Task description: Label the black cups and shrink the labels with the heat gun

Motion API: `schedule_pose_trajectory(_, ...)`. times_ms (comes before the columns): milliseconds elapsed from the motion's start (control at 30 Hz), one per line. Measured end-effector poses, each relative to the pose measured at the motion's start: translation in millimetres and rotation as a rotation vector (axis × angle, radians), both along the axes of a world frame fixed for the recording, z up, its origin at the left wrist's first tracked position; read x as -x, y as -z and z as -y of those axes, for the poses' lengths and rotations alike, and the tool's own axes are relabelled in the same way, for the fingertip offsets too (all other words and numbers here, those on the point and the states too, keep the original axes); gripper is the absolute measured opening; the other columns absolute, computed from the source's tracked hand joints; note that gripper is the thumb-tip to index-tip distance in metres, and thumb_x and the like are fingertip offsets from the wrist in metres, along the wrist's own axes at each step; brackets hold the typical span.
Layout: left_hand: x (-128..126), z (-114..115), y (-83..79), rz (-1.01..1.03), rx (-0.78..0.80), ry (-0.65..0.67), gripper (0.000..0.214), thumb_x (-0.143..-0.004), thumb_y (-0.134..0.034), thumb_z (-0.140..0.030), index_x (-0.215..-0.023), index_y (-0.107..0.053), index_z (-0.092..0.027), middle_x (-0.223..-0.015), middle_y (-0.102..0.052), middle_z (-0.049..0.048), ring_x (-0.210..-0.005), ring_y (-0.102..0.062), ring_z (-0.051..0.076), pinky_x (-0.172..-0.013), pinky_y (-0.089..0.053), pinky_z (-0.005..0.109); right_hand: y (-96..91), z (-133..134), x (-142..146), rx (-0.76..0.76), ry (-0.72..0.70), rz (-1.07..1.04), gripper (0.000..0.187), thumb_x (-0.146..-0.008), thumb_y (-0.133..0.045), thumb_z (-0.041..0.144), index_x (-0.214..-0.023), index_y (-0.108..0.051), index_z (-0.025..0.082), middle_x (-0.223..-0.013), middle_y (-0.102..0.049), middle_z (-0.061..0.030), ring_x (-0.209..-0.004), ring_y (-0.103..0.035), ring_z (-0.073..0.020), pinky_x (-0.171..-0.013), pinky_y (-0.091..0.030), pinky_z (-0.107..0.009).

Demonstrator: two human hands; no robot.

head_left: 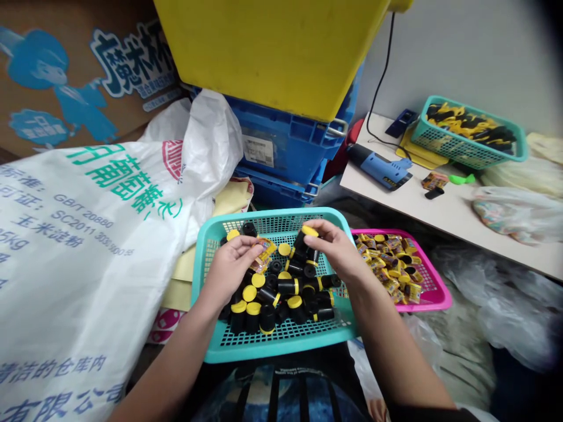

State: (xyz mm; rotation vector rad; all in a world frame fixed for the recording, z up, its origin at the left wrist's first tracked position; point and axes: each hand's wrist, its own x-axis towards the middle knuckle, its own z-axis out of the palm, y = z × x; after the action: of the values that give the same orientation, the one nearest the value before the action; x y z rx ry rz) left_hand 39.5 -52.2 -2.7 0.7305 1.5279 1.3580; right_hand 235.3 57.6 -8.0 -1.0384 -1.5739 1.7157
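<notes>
My left hand (232, 264) pinches a small yellow printed plastic sleeve (265, 251) between thumb and fingers, over the left half of a teal basket (277, 352). In my right hand (335, 243), a small black canister (299, 239) with a yellow cap is gripped near its top. The two hands are apart, both above the basket. Beneath them lie many more black canisters with yellow caps (251, 319), some upright and some on their sides. The basket rests at my lap.
On the right, a pink basket (440, 302) holds many yellow-printed pieces. A white table (444, 220) bears a blue heat gun (380, 167), another teal basket (521, 153) and a plastic bag. Yellow and blue crates (281, 146) stand ahead; a large white sack (88, 281) fills the left.
</notes>
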Motion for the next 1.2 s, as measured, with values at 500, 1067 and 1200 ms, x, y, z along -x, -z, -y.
schedule_pose_trajectory(500, -5, 3, 7.4, 0.232, 0.060, 0.158, 0.042, -0.070, -0.076, -0.052, -0.091, -0.076, -0.015, -0.084, -0.075, 0.0071, -0.074, -0.068, 0.019, -0.073, -0.057, 0.035, 2.6, 5, -2, 0.107, -0.233, -0.161, 0.043, -0.072, -0.079, 0.046, -0.098, -0.061, 0.016, -0.083, -0.056, -0.0008, -0.065, -0.049, -0.0070, -0.060, -0.044, -0.018)
schedule_pose_trajectory(1067, 2, 4, 8.2, 0.255, 0.076, 0.214, 0.045, -0.073, -0.075, -0.053, -0.102, -0.076, -0.019, -0.090, -0.076, 0.0069, -0.074, -0.069, 0.016, -0.070, -0.059, 0.028, 3.0, 9, -1, 0.034, -0.288, -0.113, 0.039, -0.071, -0.081, 0.031, -0.098, -0.058, 0.016, -0.083, -0.058, 0.0001, -0.073, -0.056, -0.0086, -0.069, -0.047, -0.022)
schedule_pose_trajectory(1200, 1, 4, 6.3, 0.222, 0.085, 0.211, 0.041, -0.075, -0.074, -0.051, -0.101, -0.076, -0.020, -0.102, -0.075, 0.0074, -0.085, -0.070, 0.018, -0.075, -0.060, 0.031, 3.1, 11, -1, -0.046, -0.310, -0.043, 0.037, -0.073, -0.079, 0.030, -0.100, -0.058, 0.015, -0.081, -0.058, 0.0001, -0.072, -0.055, -0.0088, -0.069, -0.046, -0.022)
